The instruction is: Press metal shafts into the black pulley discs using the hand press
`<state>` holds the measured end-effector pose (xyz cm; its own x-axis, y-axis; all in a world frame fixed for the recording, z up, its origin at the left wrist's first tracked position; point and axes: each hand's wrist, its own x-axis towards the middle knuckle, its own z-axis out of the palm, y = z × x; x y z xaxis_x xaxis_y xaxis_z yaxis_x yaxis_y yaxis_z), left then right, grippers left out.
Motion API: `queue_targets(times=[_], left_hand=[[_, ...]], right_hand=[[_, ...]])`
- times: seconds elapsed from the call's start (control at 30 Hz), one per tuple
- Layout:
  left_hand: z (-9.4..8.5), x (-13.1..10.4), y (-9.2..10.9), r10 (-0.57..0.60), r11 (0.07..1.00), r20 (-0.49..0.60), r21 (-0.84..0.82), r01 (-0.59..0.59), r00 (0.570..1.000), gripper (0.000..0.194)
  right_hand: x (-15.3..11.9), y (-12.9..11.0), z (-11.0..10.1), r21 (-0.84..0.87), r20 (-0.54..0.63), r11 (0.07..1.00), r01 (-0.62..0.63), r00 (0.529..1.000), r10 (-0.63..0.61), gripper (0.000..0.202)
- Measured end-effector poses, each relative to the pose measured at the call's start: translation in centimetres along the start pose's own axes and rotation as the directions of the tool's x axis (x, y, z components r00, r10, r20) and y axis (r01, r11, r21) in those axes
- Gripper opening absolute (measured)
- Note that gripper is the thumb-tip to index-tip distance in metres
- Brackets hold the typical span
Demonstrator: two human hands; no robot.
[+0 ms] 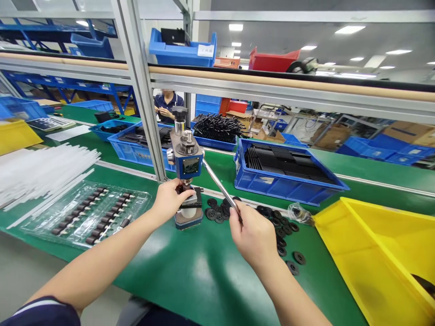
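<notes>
A small blue and silver hand press [190, 165] stands on the green table. My left hand [171, 201] is at its front left, fingers pinched around a small dark part [186, 186] below the ram; its details are hard to make out. My right hand [253, 228] is wrapped round the end of the press's long metal lever [219, 183], which slants down to the right. Black round discs [217, 212] lie right of the press base, and several more are scattered beyond my right hand. At the left, a clear plastic tray [81, 215] holds two rows of small dark cylindrical parts.
Blue bins [288, 194] of black parts stand behind the press. A yellow bin [377, 253] is at the right. White strips [44, 170] are piled at the left. A metal post [141, 90] rises behind the press. Another person [168, 106] sits beyond the bench.
</notes>
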<state>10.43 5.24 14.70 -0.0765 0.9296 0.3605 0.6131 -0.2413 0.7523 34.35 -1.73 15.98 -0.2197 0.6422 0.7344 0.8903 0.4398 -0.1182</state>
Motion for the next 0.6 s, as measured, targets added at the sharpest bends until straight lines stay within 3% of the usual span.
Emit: queue_targets(times=[0.13, 0.23, 0.3, 0.33, 0.4, 0.43, 0.5, 0.6], left_hand=[[-0.5, 0.3, 0.0, 0.059, 0.997, -0.015, 0.043, -0.059, 0.998, 0.029], [-1.2, -0.7, 0.5, 0.101, 0.995, -0.111, 0.012, -0.100, 0.989, 0.024], [-1.6, -2.2, 1.1, 0.041, 0.988, -0.121, -0.143, -0.058, 0.992, 0.024], [-1.7, -3.2, 1.3, -0.016, 0.964, -0.068, -0.267, -0.002, 0.998, 0.025], [-1.6, -5.6, 1.6, -0.128, 0.835, 0.140, -0.520, 0.183, 0.982, 0.029], [-1.4, -6.8, 1.6, -0.165, 0.732, 0.265, -0.613, 0.298, 0.950, 0.031], [-0.7, -9.2, 1.3, -0.194, 0.483, 0.482, -0.711, 0.511, 0.854, 0.036], [0.8, -12.0, 0.1, -0.167, 0.109, 0.679, -0.708, 0.698, 0.715, 0.035]], right_hand=[[1.4, -1.3, -3.6, 0.215, -0.157, 0.976, -0.032, 0.985, 0.067, 0.018], [2.4, -2.3, -6.7, 0.269, -0.286, 0.963, -0.031, 0.952, 0.111, 0.025], [2.5, -2.9, -8.1, 0.299, -0.293, 0.953, -0.044, 0.946, 0.136, 0.040], [2.3, -3.1, -8.4, 0.324, -0.284, 0.944, -0.057, 0.946, 0.155, 0.048], [1.2, -3.4, -8.2, 0.389, -0.255, 0.917, -0.087, 0.947, 0.198, 0.059], [0.3, -3.6, -7.7, 0.418, -0.231, 0.902, -0.105, 0.948, 0.218, 0.062], [-2.1, -3.9, -5.9, 0.465, -0.141, 0.872, -0.154, 0.959, 0.245, 0.059], [-6.4, -4.6, -2.5, 0.533, 0.076, 0.811, -0.241, 0.968, 0.238, 0.046]])
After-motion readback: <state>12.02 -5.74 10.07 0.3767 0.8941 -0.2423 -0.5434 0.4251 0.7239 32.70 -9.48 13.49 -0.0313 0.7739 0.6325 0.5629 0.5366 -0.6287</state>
